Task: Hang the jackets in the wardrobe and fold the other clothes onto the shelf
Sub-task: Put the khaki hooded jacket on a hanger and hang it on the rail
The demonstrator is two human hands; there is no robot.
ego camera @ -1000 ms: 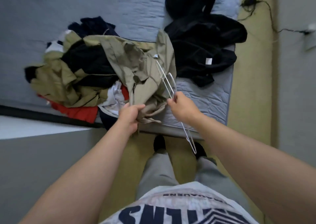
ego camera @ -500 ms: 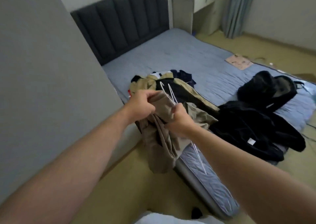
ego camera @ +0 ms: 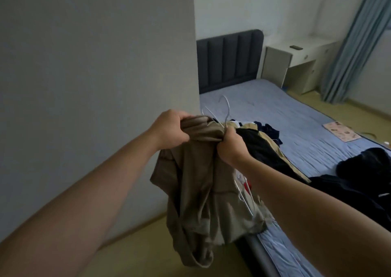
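Your left hand [ego camera: 171,128], at the centre of the frame, grips a bunched fold at the top of the khaki jacket [ego camera: 201,181], fingers curled round the cloth. Your right hand [ego camera: 231,147], just to its right, is closed on the same upper edge together with the white wire hangers [ego camera: 228,111]. The hooks stand up above the knuckles, and the lower wires show below the wrist against the fabric. How many hangers there are cannot be told.

The jacket hangs from both hands in the lower centre, in front of the near edge of the bed [ego camera: 296,132]. The pile of clothes [ego camera: 260,137] lies on the bed right of your right hand. The dark garments [ego camera: 364,181] lie at the right edge. A white desk [ego camera: 296,60] stands at upper right, beside the headboard [ego camera: 228,60].
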